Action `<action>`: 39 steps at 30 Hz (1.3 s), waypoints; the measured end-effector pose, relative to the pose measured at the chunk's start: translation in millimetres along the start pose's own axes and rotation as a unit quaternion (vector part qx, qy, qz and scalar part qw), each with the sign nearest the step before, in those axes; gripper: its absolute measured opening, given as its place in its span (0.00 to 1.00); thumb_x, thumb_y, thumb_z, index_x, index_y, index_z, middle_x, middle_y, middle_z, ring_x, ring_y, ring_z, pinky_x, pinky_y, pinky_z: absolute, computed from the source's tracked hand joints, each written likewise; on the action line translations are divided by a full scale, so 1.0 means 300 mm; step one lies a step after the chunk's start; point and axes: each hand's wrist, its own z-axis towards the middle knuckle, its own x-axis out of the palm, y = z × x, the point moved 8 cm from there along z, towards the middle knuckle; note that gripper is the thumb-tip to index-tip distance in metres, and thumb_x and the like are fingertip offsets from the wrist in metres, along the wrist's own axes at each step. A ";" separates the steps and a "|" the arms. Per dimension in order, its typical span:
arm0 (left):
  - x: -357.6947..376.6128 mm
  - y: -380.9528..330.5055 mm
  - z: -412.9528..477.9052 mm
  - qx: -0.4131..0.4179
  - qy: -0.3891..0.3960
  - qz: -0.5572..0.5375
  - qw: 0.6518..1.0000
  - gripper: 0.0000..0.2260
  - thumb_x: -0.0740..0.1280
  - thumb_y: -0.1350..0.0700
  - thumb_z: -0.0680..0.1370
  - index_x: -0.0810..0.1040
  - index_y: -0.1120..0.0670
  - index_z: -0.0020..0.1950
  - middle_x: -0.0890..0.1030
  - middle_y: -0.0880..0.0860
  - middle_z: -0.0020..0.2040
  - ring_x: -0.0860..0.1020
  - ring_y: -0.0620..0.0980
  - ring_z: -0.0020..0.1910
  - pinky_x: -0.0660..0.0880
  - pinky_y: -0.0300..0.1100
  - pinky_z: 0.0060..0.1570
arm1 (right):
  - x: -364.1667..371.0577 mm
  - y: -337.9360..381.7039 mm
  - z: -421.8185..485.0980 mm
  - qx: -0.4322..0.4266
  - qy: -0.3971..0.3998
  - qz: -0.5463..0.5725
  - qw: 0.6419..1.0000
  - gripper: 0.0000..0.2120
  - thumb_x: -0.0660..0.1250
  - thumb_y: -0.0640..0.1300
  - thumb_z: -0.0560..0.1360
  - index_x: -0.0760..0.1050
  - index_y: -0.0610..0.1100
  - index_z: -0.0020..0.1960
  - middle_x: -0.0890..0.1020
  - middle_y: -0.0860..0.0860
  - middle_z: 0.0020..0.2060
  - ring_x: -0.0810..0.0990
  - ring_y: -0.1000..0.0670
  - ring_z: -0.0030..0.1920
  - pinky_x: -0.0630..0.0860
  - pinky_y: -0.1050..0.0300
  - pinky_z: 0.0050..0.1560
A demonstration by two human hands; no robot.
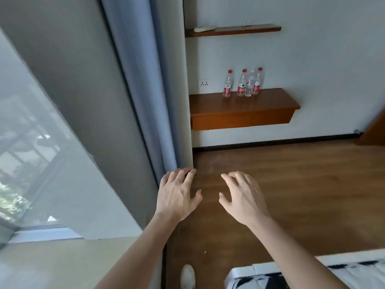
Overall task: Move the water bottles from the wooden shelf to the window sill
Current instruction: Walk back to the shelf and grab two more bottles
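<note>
- Four clear plastic water bottles (241, 83) stand at the back of the brown wooden wall shelf (243, 105), close to the wall and left of the shelf's middle. Three have red caps and red labels. One looks paler, though its cap is hard to make out.
- All the bottles are upright, their long axes vertical and caps pointing at the ceiling. The left one stands slightly apart, and the other three are bunched so that they touch or nearly touch.
- The left hand (177, 195) and the right hand (243, 197) are stretched out well short of the shelf and below it, fingers spread and relaxed, holding nothing.
- The step in hand looks like the approach to the shelf for a first pick-up.
- To do it well, it seems best to take the separate left bottle first, or the outer right one. Wrap the fingers round the body at label height and lift straight up, so the neighbours are not knocked over.
- One bottle per hand should be manageable.
- The pale beige window sill (62, 261) lies far to the left of the shelf and lower, beyond the blue-grey curtain (141, 80). The carry will have to go round that fabric.
- A white wall socket (205, 82) sits just left of the bottles, above the shelf.
</note>
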 end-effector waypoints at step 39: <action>0.685 -0.457 2.029 0.125 0.061 -0.072 0.988 0.27 0.58 0.36 0.76 0.66 0.44 0.74 0.70 0.46 0.73 0.66 0.49 0.73 0.62 0.53 0.74 | 0.254 -1.262 1.486 0.209 0.016 -0.036 0.977 0.26 0.62 0.63 0.76 0.67 0.55 0.72 0.73 0.54 0.70 0.69 0.50 0.72 0.63 0.51 0.74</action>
